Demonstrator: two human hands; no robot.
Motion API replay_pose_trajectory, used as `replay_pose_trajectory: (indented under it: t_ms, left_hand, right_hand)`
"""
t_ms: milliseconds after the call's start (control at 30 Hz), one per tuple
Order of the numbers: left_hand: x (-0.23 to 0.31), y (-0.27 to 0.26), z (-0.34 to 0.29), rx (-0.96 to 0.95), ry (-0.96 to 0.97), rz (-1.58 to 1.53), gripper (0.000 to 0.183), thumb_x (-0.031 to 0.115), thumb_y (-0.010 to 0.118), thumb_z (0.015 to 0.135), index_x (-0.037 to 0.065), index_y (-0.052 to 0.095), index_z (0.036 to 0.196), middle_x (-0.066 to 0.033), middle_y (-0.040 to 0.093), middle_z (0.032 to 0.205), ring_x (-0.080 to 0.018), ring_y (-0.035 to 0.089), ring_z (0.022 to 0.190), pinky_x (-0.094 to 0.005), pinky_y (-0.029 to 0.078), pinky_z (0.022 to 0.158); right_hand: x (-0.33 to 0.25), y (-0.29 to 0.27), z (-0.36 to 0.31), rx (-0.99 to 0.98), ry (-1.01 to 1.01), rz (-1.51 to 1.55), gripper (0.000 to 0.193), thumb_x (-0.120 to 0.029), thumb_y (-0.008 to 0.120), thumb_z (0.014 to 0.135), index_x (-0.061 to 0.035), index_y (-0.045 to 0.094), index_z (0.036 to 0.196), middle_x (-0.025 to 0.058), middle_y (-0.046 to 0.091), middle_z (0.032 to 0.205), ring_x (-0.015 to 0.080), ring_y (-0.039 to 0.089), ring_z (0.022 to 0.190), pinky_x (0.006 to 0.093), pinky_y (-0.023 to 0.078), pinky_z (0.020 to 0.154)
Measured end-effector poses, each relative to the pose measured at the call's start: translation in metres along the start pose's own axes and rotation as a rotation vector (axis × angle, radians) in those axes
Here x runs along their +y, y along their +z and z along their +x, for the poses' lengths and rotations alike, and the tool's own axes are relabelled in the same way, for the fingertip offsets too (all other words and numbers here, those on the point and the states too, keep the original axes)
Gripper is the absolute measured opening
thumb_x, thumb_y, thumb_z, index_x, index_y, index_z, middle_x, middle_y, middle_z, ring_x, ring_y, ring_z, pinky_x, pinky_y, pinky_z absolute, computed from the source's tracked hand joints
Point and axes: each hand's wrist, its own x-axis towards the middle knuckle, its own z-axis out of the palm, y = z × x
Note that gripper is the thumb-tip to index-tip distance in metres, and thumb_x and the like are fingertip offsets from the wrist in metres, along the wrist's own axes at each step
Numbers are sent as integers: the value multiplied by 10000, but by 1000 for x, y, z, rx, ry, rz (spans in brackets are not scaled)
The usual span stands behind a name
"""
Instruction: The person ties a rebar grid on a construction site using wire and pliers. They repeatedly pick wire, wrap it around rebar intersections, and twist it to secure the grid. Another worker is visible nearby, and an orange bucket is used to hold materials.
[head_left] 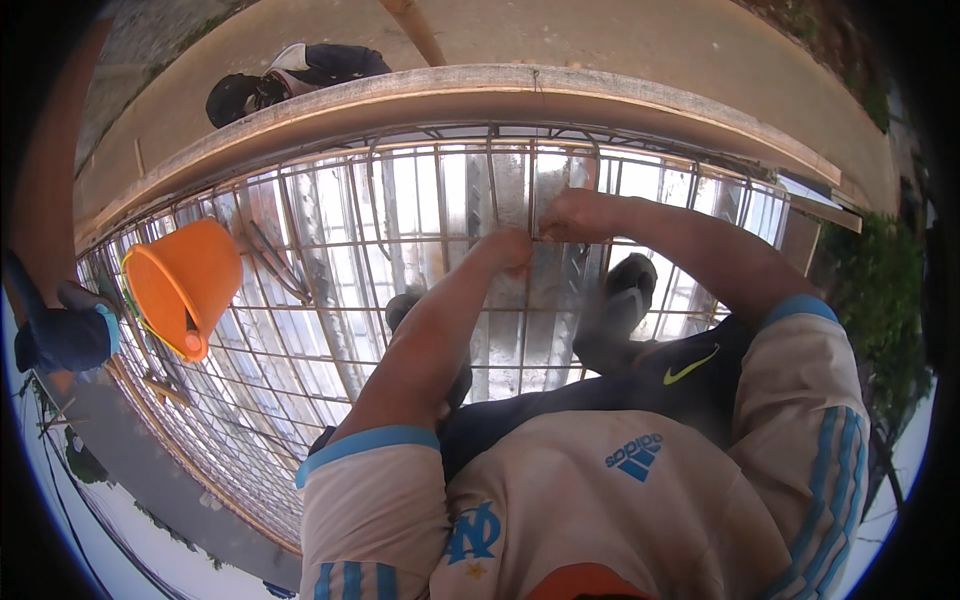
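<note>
My left hand (510, 249) and my right hand (575, 215) meet at a crossing of thin steel bars in the rebar mesh (445, 240). Both hands are closed, fingertips pinched close together at the crossing. Whatever lies between the fingers is too small to make out. Beneath the mesh lies shiny ribbed metal decking (510, 335), with bright glare on it. My dark shoes (632, 275) rest on the mesh and decking below my forearms.
An orange bucket (205, 275) lies tilted on the mesh at left, beside a long thin tool (275, 262). A wooden board (520, 82) edges the far side. Beyond it, a person (290, 80) is lower down; another person (65, 330) is at far left.
</note>
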Motion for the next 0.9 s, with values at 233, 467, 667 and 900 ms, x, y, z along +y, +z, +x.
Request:
replay_pose_trajectory:
  t_ms: [233,467,667,900]
  left_hand:
    - [10,2,-7,231,-88,94,171,161,694,767,-10,695,770,-182,676,746,-231,679,669,-344,557,611]
    - [56,-6,-18,189,-357,-192,138,52,614,796,-67,671,755,-189,679,722,-244,685,611,-363,561,529]
    - [58,1,-25,197,-407,106,172,76,567,806,-53,673,844,-232,676,900,-323,681,859,-407,554,733]
    - [62,29,-30,349,-380,112,244,88,547,790,-23,653,979,-250,636,1050,-360,621,1015,-430,503,861]
  right_hand:
    - [-103,-10,-9,85,291,128,175,-91,543,808,-12,686,870,162,675,860,318,655,890,419,502,796]
    - [-124,-90,-80,-236,164,-211,131,-62,607,751,-2,695,827,178,675,856,280,666,896,391,509,800]
    - [-81,-44,-91,-479,223,76,159,-96,561,782,-10,682,842,150,674,897,305,643,871,411,497,759]
    - [-31,8,-49,-458,203,50,411,-336,586,866,-33,629,1140,179,638,1061,335,596,1015,417,461,870]
